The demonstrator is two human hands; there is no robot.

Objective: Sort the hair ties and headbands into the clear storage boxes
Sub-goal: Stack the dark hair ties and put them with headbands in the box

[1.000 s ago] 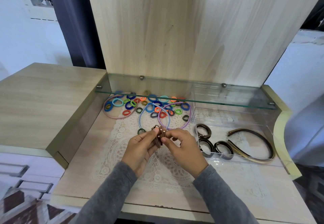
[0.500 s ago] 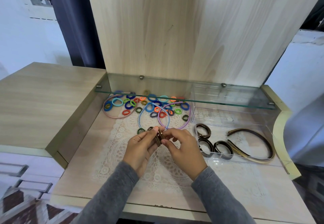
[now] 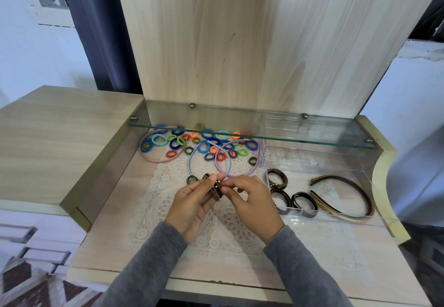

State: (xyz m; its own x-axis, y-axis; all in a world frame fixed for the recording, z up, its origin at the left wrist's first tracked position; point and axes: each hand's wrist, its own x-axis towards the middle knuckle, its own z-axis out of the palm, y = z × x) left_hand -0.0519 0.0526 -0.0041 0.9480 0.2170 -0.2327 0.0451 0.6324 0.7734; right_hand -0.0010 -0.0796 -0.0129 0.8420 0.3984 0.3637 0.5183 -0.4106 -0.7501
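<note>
My left hand [image 3: 189, 207] and right hand [image 3: 251, 204] both pinch a stack of brown elastic hair ties [image 3: 214, 190]. They seem light and springy, so I'd grip across all the loops.

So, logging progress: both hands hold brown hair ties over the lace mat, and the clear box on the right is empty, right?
Not empty: the head view shows the clear box holding dark hair ties and brown headbands. The rest is right.

The left hand [image 3: 192, 203] and right hand [image 3: 252, 203] are covering part of the brown hair ties [image 3: 214, 190], so I am failing to count them; the glass shelf [image 3: 324, 130] is blurring the rearmost coloured ties [image 3: 207, 131].
</note>
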